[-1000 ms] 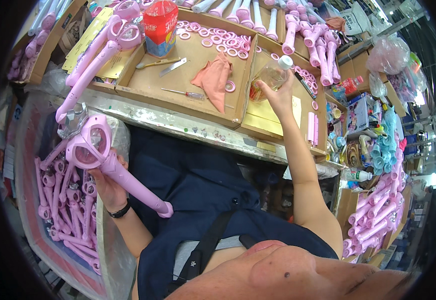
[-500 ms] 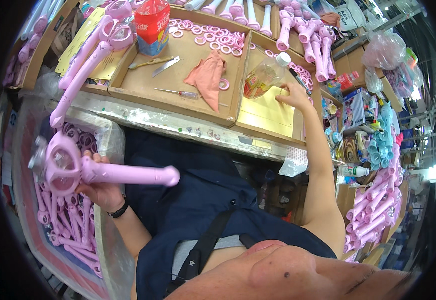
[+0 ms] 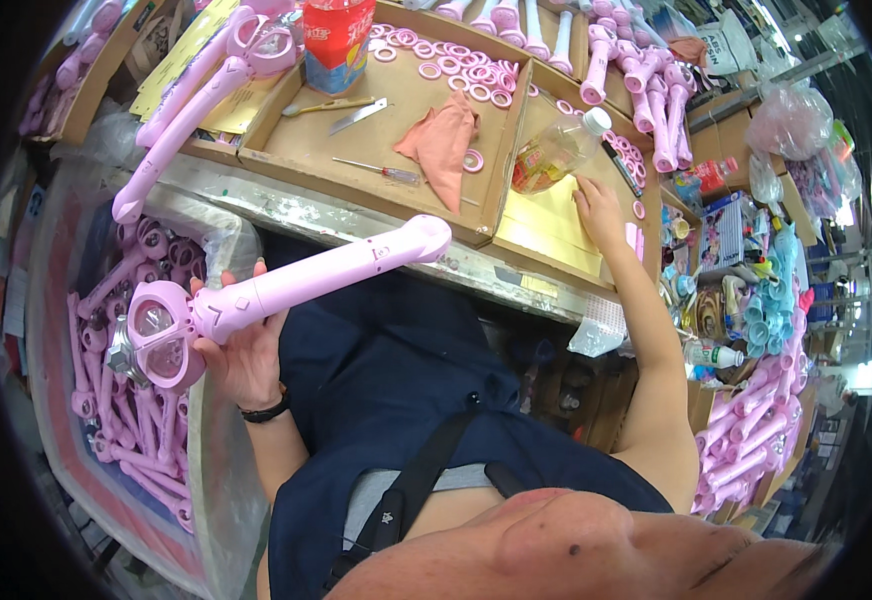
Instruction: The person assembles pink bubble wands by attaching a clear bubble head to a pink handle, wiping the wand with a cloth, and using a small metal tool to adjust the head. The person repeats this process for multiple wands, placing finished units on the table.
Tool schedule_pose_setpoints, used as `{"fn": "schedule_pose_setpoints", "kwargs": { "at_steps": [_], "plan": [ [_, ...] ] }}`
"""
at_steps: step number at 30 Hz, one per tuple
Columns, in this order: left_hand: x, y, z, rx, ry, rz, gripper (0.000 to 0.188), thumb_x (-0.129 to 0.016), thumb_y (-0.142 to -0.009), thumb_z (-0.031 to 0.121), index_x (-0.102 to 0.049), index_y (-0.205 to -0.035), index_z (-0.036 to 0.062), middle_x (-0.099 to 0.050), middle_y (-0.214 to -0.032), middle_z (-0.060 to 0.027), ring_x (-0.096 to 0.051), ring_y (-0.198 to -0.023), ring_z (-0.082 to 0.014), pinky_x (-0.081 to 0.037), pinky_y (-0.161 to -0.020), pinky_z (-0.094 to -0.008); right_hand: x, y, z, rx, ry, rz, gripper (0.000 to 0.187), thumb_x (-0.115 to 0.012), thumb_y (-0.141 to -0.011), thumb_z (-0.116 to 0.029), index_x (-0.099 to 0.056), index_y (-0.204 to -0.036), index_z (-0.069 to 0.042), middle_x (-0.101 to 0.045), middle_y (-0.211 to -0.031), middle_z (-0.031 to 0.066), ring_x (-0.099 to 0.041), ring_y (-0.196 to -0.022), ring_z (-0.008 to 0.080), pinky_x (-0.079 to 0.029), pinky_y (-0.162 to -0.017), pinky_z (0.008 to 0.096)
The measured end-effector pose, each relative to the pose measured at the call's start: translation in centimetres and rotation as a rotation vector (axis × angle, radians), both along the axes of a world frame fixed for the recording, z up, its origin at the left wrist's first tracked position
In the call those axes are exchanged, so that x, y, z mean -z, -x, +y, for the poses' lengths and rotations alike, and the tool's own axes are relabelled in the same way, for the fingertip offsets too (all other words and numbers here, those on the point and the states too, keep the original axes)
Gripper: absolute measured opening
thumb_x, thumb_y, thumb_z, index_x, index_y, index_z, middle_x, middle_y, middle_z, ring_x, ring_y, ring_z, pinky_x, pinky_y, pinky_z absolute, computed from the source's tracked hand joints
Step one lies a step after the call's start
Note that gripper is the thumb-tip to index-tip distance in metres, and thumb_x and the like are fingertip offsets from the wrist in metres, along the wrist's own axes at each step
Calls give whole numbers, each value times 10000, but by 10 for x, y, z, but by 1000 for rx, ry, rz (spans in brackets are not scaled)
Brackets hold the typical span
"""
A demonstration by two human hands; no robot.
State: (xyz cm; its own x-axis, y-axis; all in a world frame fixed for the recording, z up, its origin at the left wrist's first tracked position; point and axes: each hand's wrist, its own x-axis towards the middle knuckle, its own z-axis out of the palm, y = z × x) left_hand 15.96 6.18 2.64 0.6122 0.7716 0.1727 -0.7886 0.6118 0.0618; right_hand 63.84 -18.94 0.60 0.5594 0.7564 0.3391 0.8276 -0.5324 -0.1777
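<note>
My left hand holds a pink plastic toy wand near the neck, palm up and fingers partly spread behind it. The wand's ring-shaped head points left, with a clear, shiny faceted piece at its outer end. Its handle slants up to the right and shows small marks. My right hand rests at the edge of a yellow sheet in the right tray compartment, fingers stretched out and nothing visible in them. A clear bottle with a white cap lies tilted just beyond the sheet.
The cardboard tray holds pink rings, an orange cloth, a screwdriver and a blade. A red-labelled bottle stands behind. Below left, a lined bin contains several wands. More pink parts are stacked right.
The wand in my left hand has turned so its handle rises to the right, its marked side now showing. My right hand's fingers have straightened beside the yellow sheet. The view has shifted slightly.
</note>
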Motion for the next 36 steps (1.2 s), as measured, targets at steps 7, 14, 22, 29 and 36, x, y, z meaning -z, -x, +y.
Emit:
{"fn": "schedule_pose_setpoints", "kwargs": {
  "at_steps": [7,14,22,29,36],
  "plan": [
    [2,3,1,-94,-64,110,660,-717,-794,195,-394,-1370,210,-430,-1392,-139,-174,-1370,-436,-90,-1092,-645,11,-27,-17,45,-177,446,266,-653,-822,-198,-649,-1031,-34,-588,-1130,136,-555,-1039,293,-439,-892,364],
    [3,1,0,-103,-50,73,636,-681,-830,222,-365,-1383,206,-422,-1397,-147,-189,-1360,-453,-105,-1083,-659,7,-43,-45,153,-957,1183,317,-553,-915,-370,-602,-975,-63,-474,-1256,108,-503,-1076,224,-464,-850,427],
    [6,-2,-2,-143,-131,123,608,-670,-844,305,-380,-1375,240,-447,-1361,-118,-224,-1356,-436,-179,-1074,-646,-70,59,-7,46,-554,-341,166,-655,-833,-48,-590,-983,-19,-586,-1059,121,-560,-927,231,-449,-813,333],
    [1,-13,-14,-93,-209,67,679,-751,-774,279,-375,-1338,257,-451,-1354,-95,-235,-1358,-419,-203,-1070,-638,-76,237,84,-393,-810,911,108,-601,-837,44,-583,-936,4,-610,-877,83,-562,-797,129,-452,-711,230],
    [-2,-8,-27,-176,-312,113,685,-753,-767,297,-386,-1345,277,-435,-1373,-86,-247,-1354,-418,-208,-1071,-627,-84,290,129,-345,-666,1539,94,-629,-885,-82,-597,-927,-4,-610,-770,11,-511,-616,28,-402,-533,161]
  ]
}}
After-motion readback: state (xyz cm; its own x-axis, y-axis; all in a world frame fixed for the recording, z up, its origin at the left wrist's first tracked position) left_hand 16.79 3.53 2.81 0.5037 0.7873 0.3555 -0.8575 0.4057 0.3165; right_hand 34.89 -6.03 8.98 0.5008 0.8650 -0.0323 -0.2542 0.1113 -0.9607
